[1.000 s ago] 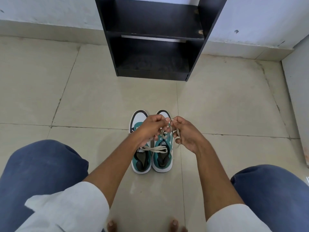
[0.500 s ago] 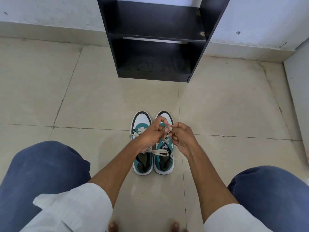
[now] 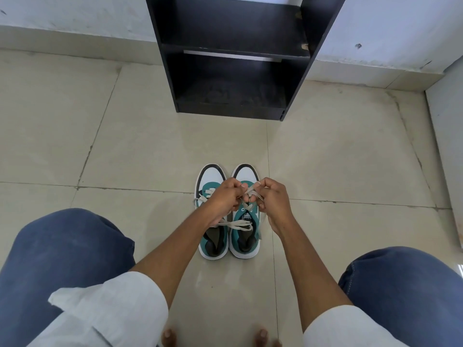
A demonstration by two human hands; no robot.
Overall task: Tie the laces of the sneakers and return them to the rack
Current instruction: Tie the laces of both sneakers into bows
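Hands meet over the right sneaker [image 3: 246, 214] on the floor near the rack [image 3: 233, 58], left hand [image 3: 226, 200] and right hand [image 3: 271, 197] each pinching its laces [image 3: 250, 194] mid-knot, apparently needing a firm outward pull next, while the left sneaker [image 3: 213, 236] waits untied.

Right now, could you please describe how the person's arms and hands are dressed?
Both hands, the left hand and the right hand, are bare: no gloves, rings, watch or bands show. The forearms are bare too. Loose white sleeves are pushed up to about the elbows, the left one rumpled into folds. Blue trousers cover the knees on either side.
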